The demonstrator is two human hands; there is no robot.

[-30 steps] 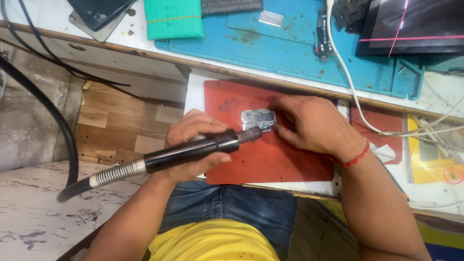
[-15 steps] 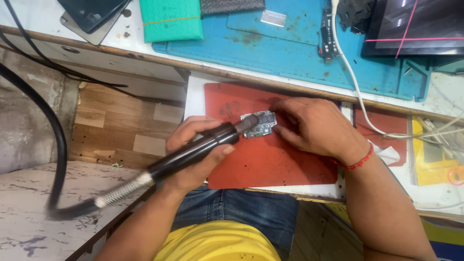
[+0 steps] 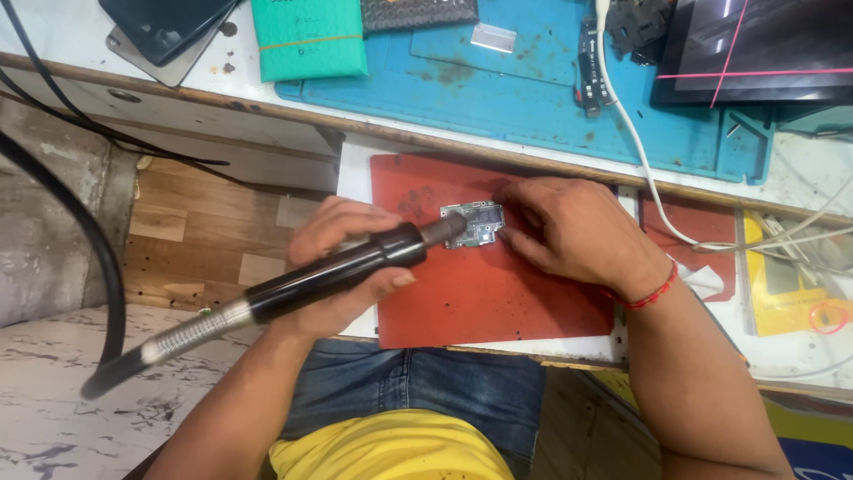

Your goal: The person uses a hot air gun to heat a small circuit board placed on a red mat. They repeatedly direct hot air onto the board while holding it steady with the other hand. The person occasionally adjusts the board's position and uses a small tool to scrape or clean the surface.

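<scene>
My left hand [image 3: 342, 267] grips a black hot-air handpiece [image 3: 355, 264] whose metal nozzle points right onto a small circuit board [image 3: 473, 223]. The board lies flat on a red work mat [image 3: 498, 293]. My right hand [image 3: 569, 227] rests on the mat just right of the board, fingertips touching its right edge and holding it down. A thick black hose [image 3: 98, 267] with a spring sleeve trails from the handpiece to the lower left.
Behind the red mat lies a blue mat [image 3: 533, 98] with a small metal plate [image 3: 493, 37], a green box [image 3: 306, 40], a dark screen [image 3: 755, 49] and a white cable [image 3: 640, 151]. A yellow packet [image 3: 786, 284] sits at right. Wooden floor shows left.
The handpiece has tilted and its hose end swung lower left. The nozzle stays at the board. My right hand keeps its hold on the board's edge.
</scene>
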